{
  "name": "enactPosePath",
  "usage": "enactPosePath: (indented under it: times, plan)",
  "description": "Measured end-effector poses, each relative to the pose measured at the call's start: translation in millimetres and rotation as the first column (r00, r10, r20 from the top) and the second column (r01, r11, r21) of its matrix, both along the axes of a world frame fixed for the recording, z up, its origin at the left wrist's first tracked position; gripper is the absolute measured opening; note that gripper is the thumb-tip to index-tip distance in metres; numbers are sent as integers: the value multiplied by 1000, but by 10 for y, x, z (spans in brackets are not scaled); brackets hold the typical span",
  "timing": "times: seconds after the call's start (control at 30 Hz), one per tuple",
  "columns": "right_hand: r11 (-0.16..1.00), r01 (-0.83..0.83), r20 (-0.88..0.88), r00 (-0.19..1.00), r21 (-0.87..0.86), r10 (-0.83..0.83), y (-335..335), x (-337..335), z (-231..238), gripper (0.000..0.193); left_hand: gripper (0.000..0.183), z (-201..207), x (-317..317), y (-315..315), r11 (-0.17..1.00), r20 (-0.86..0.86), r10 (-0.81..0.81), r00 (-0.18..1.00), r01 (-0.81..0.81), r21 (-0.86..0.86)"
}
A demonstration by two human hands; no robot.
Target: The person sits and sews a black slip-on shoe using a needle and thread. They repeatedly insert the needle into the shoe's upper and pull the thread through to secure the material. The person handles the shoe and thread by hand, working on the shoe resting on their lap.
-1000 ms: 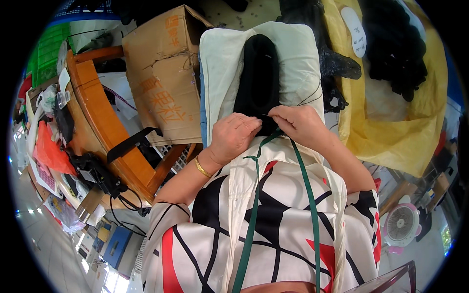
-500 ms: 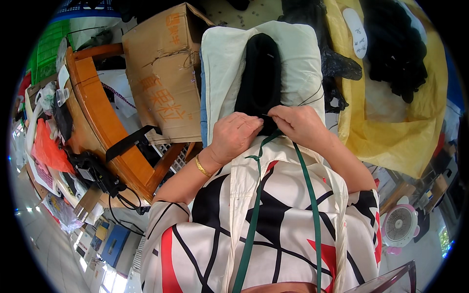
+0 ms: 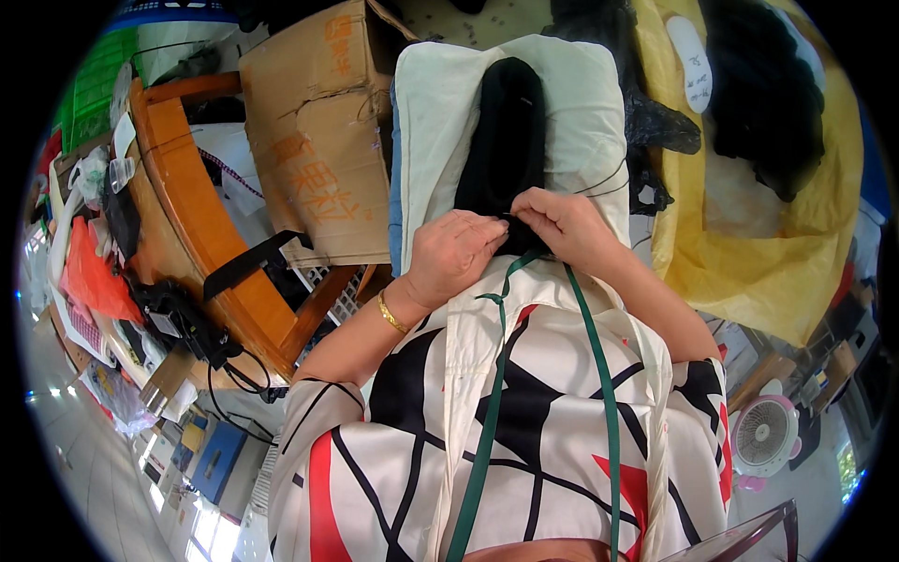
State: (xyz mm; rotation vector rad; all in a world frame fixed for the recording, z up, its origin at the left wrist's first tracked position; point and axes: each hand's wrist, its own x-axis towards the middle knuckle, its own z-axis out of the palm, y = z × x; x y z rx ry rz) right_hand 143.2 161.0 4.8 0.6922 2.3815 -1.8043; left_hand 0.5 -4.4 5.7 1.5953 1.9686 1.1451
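Note:
A black fabric shoe [image 3: 473, 183] with an oval opening lies lengthwise on a white cloth-covered cushion [image 3: 585, 112] in front of me. My left hand [image 3: 454, 255] is closed on the near end of the shoe, its fingers bunched together. Beside it, my right hand [image 3: 565, 228] pinches what looks like a thin sewing needle at the same end; the fingertips mostly hide it. A dark thread [image 3: 604, 183] trails from near my right hand over the cushion's right side. The fingertips of both hands are almost touching.
At the left stand a cardboard box [image 3: 318, 169] and a curved wooden chair [image 3: 201, 206]. To the right, yellow sheeting [image 3: 749, 286] bears a black fabric heap [image 3: 768, 103] and a white insole [image 3: 691, 66]. A small fan [image 3: 763, 429] sits lower right. Green apron straps [image 3: 599, 375] hang before me.
My right hand has shifted slightly up and left, closer to my left hand. The left fingers lie a little flatter over the shoe's end. The view has moved slightly.

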Motion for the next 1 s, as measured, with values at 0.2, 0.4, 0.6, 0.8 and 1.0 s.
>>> enactPosePath:
  times: [0.2,0.4,0.6,0.8,1.0]
  plan:
    - [998,-42,90,995,54,37,-67,-109,39,13,21,-9,18,0,1000,-27,-15,1000,15,1]
    - [964,-142,7,990,227,144,-71,-220,39,14,26,34,50,-101,997,-247,-57,967,41,-69]
    - [885,-179,19,982,429,189,113,-338,380,8,29,104,68,-111,1000,-396,-15,918,10,-16]
    - [916,-254,16,965,311,262,55,-391,191,7,26,132,20,-54,999,-373,-31,927,42,21]
    - [985,166,-261,949,-54,-174,-32,-481,-22,5,24,121,-72,65,996,-248,-31,968,50,69]
